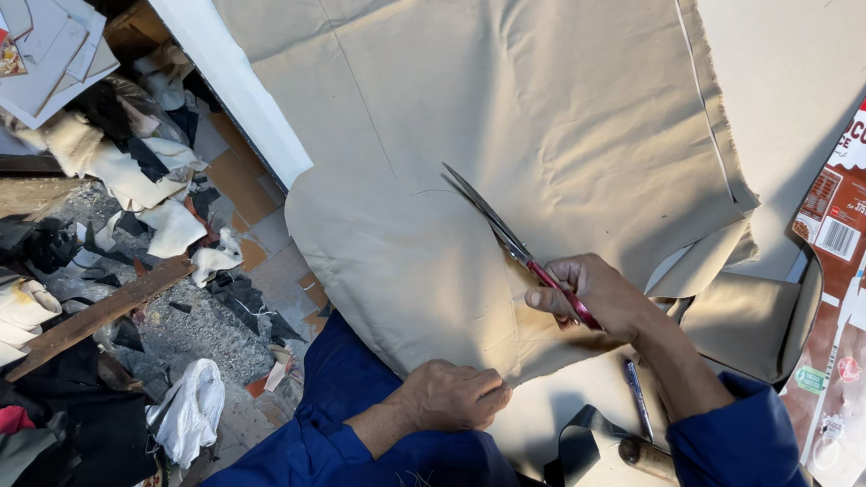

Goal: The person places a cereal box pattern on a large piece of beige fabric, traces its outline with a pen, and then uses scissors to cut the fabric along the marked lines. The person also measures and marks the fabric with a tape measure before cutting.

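Fingers (550, 299) of my right hand (595, 296) are curled tight through the red handles of the scissors (518, 247), whose dark blades stand parted over the beige cloth (521, 109), tips pointing up and to the left. I see the cloth spread wide on the counter (793, 85), with a rounded flap of it hanging over the near edge. My left hand (454, 395) rests knuckles-up on the lower edge of that flap, fingers folded together and pinching the cloth, just below and left of the scissors. Both forearms come in from the bottom in blue sleeves (740, 463), the right wrist bent inward toward the cut. I make out no box or bin holding anything; a pen (636, 394) lies on the counter near my right wrist, and a brown printed carton sheet (858, 260) lies flat at the right. Scraps of fabric (147, 176) litter the floor (246, 187) to the left.
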